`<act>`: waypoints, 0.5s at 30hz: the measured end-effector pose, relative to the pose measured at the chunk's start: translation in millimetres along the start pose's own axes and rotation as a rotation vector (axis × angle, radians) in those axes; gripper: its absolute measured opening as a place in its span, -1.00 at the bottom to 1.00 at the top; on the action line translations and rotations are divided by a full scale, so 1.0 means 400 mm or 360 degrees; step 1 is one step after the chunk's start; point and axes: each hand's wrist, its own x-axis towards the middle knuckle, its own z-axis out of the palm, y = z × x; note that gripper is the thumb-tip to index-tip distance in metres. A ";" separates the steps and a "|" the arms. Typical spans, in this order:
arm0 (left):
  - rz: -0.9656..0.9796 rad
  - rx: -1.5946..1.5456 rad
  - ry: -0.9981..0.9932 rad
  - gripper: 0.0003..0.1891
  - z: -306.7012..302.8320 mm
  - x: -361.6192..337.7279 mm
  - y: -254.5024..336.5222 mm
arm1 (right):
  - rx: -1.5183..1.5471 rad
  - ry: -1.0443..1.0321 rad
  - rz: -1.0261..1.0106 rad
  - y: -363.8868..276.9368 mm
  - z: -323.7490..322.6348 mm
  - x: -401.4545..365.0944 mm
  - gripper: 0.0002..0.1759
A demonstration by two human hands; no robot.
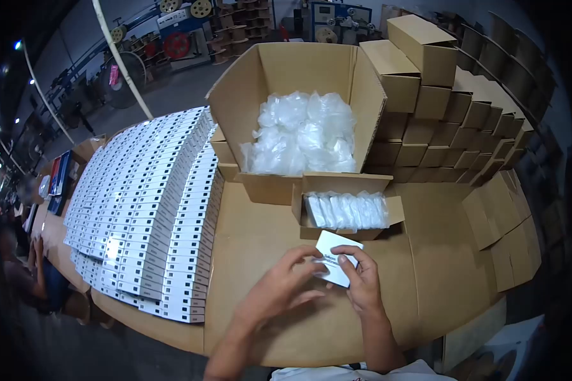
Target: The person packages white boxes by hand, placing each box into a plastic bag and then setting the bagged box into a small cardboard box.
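Note:
My right hand [362, 276] grips a small flat white box [332, 270] with dark print on its face, thumb on the front and fingers around its right edge. The box is tilted over the table. At its left side is my left hand [286, 279], fingers bent and apart, the fingertips over the box's left part; whether they press on it is hard to see. Just beyond the hands stands a small open carton [346, 233] with a row of plastic-wrapped white packs [348, 211] inside.
Behind is a large open carton [235, 108] filled with clear plastic bags [305, 133]. Tall stacks of white boxes [140, 209] cover the table's left. Brown cartons [426, 114] are piled back right, with flattened cardboard [502, 222] below. A person [35, 267] sits far left.

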 end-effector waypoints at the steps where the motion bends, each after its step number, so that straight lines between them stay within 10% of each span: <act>1: 0.0013 0.0077 0.0029 -0.65 -0.020 0.035 -0.019 | 0.0006 0.0003 -0.0008 -0.002 -0.018 0.006 -0.77; 15: 0.0472 0.1212 0.0184 -0.77 -0.007 0.794 -0.402 | -0.0212 0.0049 -0.0148 -0.007 -0.122 0.069 -0.79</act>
